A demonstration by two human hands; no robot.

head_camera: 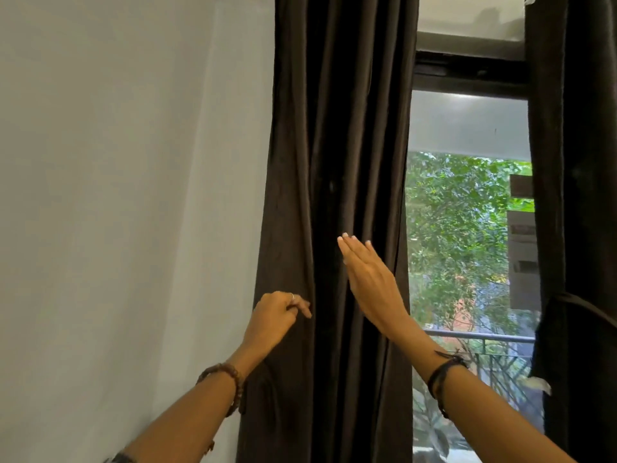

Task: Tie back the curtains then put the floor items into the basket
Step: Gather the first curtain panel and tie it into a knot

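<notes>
The left hand [273,312] curls at the left edge of the left curtain [334,162]; whether it pinches cloth cannot be told. The right hand [370,279] lies flat and released against its folds. The fabric looks thick, soft and weighty, best gathered mid-height. The right curtain [574,162] already looks tied.

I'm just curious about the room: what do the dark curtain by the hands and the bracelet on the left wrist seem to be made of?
The curtain looks like thick, dark brown woven cloth, perhaps velvety: it hangs in deep soft folds with a faint sheen. The bracelet on the left wrist looks like a string of brown beads, probably wood, though the matte round beads are too small to be sure.
</notes>
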